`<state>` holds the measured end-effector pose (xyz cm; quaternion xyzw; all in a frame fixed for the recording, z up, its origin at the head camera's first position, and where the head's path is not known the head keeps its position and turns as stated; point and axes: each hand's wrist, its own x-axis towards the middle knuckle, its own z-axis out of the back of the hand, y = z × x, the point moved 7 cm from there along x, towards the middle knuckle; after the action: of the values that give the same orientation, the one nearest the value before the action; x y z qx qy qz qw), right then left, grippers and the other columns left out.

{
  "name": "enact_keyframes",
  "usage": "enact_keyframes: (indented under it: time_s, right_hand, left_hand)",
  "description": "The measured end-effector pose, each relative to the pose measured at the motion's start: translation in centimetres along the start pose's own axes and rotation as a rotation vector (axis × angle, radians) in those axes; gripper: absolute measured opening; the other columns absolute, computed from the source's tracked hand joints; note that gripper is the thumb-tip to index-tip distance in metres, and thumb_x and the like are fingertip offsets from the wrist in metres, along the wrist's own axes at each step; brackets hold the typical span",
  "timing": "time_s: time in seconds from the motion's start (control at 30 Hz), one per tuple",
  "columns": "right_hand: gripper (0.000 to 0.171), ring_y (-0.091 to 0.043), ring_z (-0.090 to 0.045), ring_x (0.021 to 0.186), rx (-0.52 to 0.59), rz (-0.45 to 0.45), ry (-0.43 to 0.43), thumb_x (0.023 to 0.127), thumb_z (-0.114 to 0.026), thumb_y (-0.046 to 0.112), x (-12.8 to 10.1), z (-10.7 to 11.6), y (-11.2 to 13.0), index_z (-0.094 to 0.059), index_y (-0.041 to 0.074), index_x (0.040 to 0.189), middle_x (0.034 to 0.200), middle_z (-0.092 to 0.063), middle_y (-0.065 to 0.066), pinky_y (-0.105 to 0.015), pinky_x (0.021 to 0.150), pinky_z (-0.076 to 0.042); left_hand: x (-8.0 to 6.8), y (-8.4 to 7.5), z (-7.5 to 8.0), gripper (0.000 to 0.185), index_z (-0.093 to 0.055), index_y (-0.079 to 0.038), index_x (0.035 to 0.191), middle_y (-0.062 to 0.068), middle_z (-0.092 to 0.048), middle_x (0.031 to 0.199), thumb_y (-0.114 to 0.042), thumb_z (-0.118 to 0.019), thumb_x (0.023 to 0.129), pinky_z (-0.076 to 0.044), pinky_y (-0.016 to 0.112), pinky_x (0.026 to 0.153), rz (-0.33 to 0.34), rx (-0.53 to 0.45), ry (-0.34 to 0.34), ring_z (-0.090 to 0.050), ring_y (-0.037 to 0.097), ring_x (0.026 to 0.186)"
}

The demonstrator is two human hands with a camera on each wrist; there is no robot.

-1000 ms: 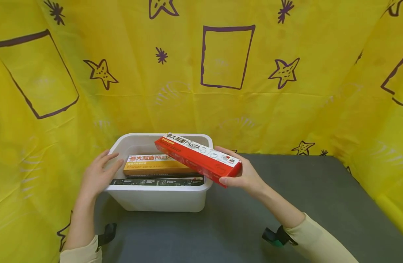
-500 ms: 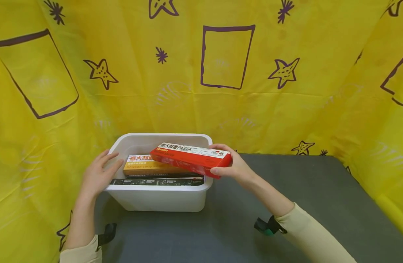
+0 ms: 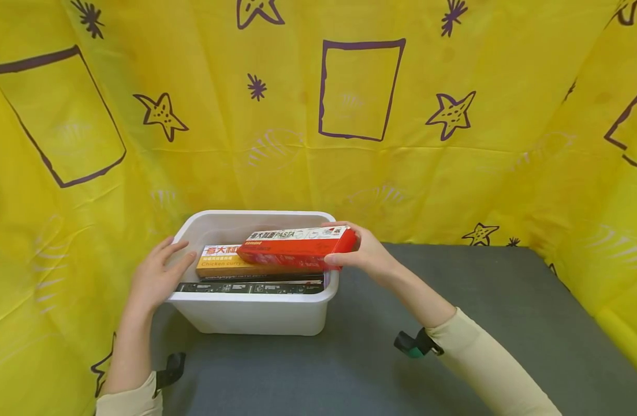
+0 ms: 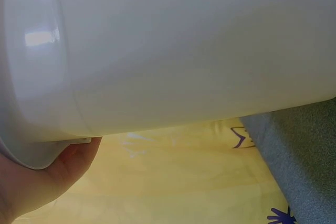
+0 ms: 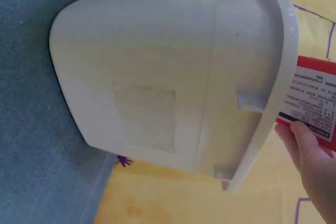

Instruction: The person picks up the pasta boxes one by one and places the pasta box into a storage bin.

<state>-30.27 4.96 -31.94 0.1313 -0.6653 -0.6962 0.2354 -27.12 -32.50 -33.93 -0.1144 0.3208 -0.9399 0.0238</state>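
Note:
In the head view my right hand (image 3: 367, 254) grips the right end of a red pasta box (image 3: 292, 248). The box slants slightly over the white bin (image 3: 250, 315), its left end lower and overlapping a yellow pasta box (image 3: 214, 263) inside. My left hand (image 3: 154, 277) holds the bin's left rim, thumb over the inner side; in the left wrist view its fingers (image 4: 76, 163) curl under that rim. From the right wrist view, the red box's printed end (image 5: 312, 100) shows beyond the bin's rim, pinched by my right hand (image 5: 315, 166).
Dark boxes (image 3: 253, 288) stand along the bin's front wall, below the yellow one. The bin rests on a grey tabletop (image 3: 453, 289). Yellow cloth (image 3: 276, 115) with star drawings hangs behind and at both sides.
My right hand has moved left and down with the red pasta box, bringing it lower over the bin and more level. The left hand and the bin stay in place.

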Motion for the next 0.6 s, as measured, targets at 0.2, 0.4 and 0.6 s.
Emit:
enact_keyframes:
  time_s: [0.2,0.4,0.6]
  right_hand:
    - [0.064,-0.028,-0.057,0.111,-0.041,0.005,-0.028,0.08,-0.074,0.019,0.8,0.4,0.4,-0.05,0.006,0.137,0.126,-0.061,-0.014,-0.039,0.091,-0.052]
    - [0.062,-0.028,-0.057,0.112,0.017,0.029,-0.055,0.082,-0.074,0.017,1.9,0.6,0.2,-0.049,0.009,0.138,0.128,-0.059,-0.013,-0.039,0.094,-0.05]
    - [0.058,-0.028,-0.055,0.121,-0.09,0.058,-0.149,0.081,-0.077,0.021,3.4,1.3,-0.5,-0.053,0.011,0.132,0.128,-0.061,-0.009,-0.045,0.1,-0.046]
  left_hand:
    - [0.0,0.0,0.1,0.066,-0.045,0.0,0.143,0.026,-0.022,0.156,-0.049,-0.047,0.099,-0.018,0.075,0.102,0.007,-0.014,0.003,-0.02,0.055,0.138]
    - [0.0,0.0,0.1,0.066,-0.046,0.0,0.143,0.026,-0.024,0.155,-0.05,-0.046,0.099,-0.019,0.075,0.101,-0.002,-0.001,-0.003,-0.021,0.056,0.137]
    - [0.1,0.1,0.0,0.064,-0.046,0.0,0.142,0.027,-0.025,0.155,-0.049,-0.047,0.099,-0.02,0.075,0.1,0.001,0.002,-0.004,-0.022,0.056,0.136]
